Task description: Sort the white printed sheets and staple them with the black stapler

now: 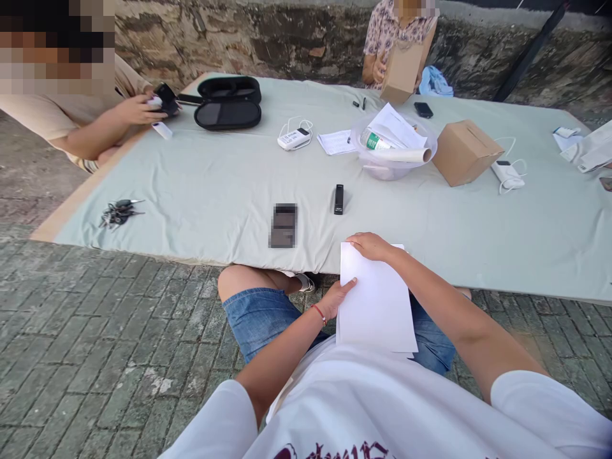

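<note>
A small stack of white paper sheets [377, 306] rests between my lap and the table's front edge, its lower sheets a little out of line. My left hand [338, 298] grips the left side of the stack, thumb on top and fingers hidden beneath. At the far left corner, my right hand [370, 247] is closed over the sheets' top edge. Beyond the paper, a black stapler-like object [339, 199] stands on the cloth. To its left lies a dark phone-like object [284, 226], blurred out.
On the cloth-covered table [205, 191] are keys [119, 213], a black case [228, 115], a white power bank [294, 138], a plastic basin [389, 169] with papers and a roll, and a cardboard box [466, 153]. Two people sit opposite and at left, one holding a box [402, 73].
</note>
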`<action>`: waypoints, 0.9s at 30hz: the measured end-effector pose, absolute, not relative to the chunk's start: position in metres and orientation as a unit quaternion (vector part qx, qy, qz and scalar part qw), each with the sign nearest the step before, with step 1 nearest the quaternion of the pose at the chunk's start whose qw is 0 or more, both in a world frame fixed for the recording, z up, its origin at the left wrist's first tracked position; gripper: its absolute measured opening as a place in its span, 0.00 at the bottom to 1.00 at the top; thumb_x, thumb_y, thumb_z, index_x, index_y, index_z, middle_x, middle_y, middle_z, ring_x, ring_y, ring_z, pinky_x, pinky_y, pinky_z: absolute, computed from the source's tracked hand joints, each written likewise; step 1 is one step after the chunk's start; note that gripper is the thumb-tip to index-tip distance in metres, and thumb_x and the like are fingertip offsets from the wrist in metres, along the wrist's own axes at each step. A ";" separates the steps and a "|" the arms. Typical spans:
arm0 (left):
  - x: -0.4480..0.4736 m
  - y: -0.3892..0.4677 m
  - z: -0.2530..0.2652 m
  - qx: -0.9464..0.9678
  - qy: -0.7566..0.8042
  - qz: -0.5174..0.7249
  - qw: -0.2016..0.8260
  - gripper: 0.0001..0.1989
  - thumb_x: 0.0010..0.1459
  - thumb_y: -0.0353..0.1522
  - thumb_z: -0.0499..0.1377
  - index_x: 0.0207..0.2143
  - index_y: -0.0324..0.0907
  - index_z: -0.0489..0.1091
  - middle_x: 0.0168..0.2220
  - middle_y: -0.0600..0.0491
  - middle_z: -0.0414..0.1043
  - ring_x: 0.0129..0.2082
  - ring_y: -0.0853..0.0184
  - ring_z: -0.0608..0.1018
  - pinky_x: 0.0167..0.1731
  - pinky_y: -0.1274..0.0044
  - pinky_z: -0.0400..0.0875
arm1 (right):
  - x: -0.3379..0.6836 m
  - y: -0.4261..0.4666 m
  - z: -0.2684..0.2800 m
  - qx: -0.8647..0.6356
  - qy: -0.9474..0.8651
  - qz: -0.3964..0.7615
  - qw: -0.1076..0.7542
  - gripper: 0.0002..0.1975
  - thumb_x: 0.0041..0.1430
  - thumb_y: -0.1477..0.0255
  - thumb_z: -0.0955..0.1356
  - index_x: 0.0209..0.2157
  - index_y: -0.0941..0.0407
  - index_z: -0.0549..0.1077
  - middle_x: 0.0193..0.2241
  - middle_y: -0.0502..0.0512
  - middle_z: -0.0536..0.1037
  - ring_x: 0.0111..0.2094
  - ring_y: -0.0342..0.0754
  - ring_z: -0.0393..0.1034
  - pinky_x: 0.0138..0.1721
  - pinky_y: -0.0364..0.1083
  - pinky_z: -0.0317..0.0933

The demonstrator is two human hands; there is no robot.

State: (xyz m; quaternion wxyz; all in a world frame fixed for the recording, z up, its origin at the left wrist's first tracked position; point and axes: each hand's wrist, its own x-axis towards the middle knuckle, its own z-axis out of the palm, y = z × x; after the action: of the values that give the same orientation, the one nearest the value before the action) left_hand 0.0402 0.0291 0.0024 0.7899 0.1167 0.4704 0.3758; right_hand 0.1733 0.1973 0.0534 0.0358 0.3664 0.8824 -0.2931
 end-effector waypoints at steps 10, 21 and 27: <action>0.042 0.030 -0.001 0.127 0.498 0.397 0.760 0.22 0.52 0.44 0.66 0.40 0.33 0.75 0.38 0.40 0.79 0.35 0.57 0.81 0.41 0.66 0.75 | 0.179 0.193 0.058 0.433 0.871 -0.219 0.078 0.18 0.67 0.69 0.55 0.42 0.53 0.75 0.42 0.58 0.77 0.41 0.53 0.70 0.37 0.49 0.58; 0.032 0.033 -0.004 0.116 0.476 0.412 0.769 0.22 0.52 0.42 0.66 0.41 0.33 0.73 0.39 0.39 0.79 0.35 0.58 0.81 0.43 0.65 0.75 | 0.240 0.211 0.075 0.485 0.825 -0.261 0.126 0.16 0.64 0.62 0.60 0.29 0.52 0.74 0.31 0.55 0.77 0.32 0.52 0.69 0.32 0.48 0.57; 0.034 0.031 -0.001 0.102 0.461 0.415 0.777 0.19 0.52 0.38 0.67 0.41 0.33 0.73 0.39 0.40 0.79 0.34 0.58 0.81 0.44 0.64 0.75 | 0.259 0.203 0.072 0.475 0.827 -0.296 0.057 0.14 0.63 0.60 0.62 0.33 0.51 0.76 0.34 0.55 0.79 0.37 0.53 0.71 0.39 0.49 0.60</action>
State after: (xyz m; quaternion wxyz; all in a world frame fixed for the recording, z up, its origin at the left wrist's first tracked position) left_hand 0.0337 0.0315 -0.0008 0.7774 0.1024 0.4614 0.4152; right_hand 0.2585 0.2032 0.0720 0.0568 0.4747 0.8269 -0.2962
